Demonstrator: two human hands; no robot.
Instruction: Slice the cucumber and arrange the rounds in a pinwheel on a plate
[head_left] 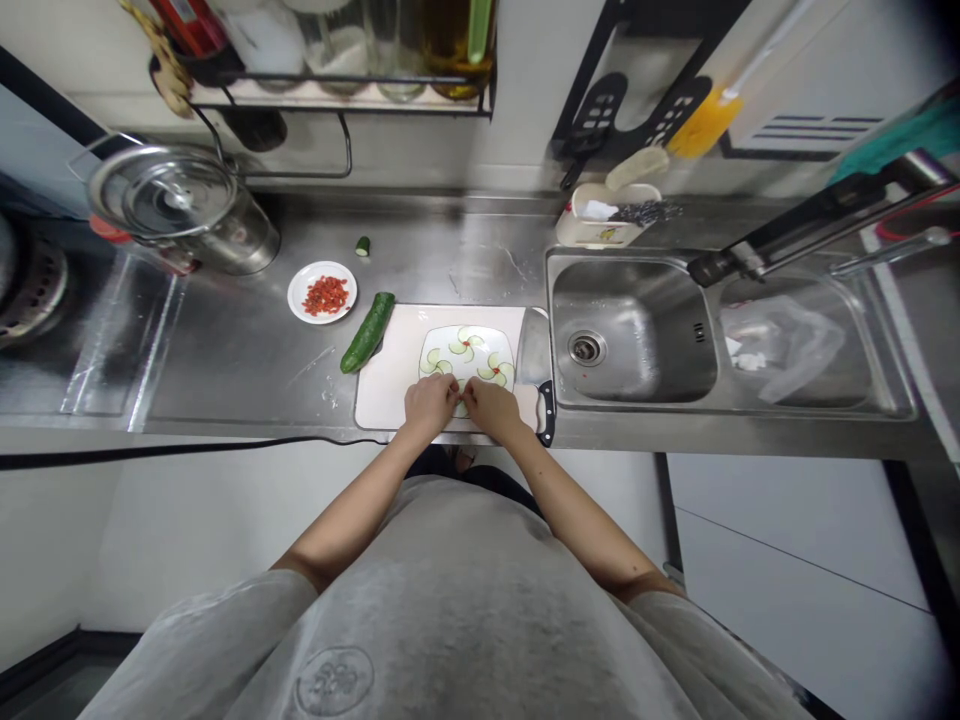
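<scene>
Over the near edge of a white square plate (480, 347), my left hand (432, 402) and my right hand (492, 406) meet with fingertips pinched close together. Whatever lies between them is too small or hidden to make out. Thin cucumber slices (466, 343) form pinwheels with red bits at their centres on the plate. Beneath it is a white cutting board (394, 395). A broad-bladed knife (534, 347) rests along the board's right end, its black handle toward me. A whole-looking cucumber (367, 333) lies across the board's left edge.
A small white dish (322, 292) of chopped red pieces stands left of the cucumber, near a cut cucumber end (363, 246). A lidded steel pot (184, 205) is farther left. The double sink (634, 330) adjoins the board on the right, with a plastic bag (784, 340) in its right basin.
</scene>
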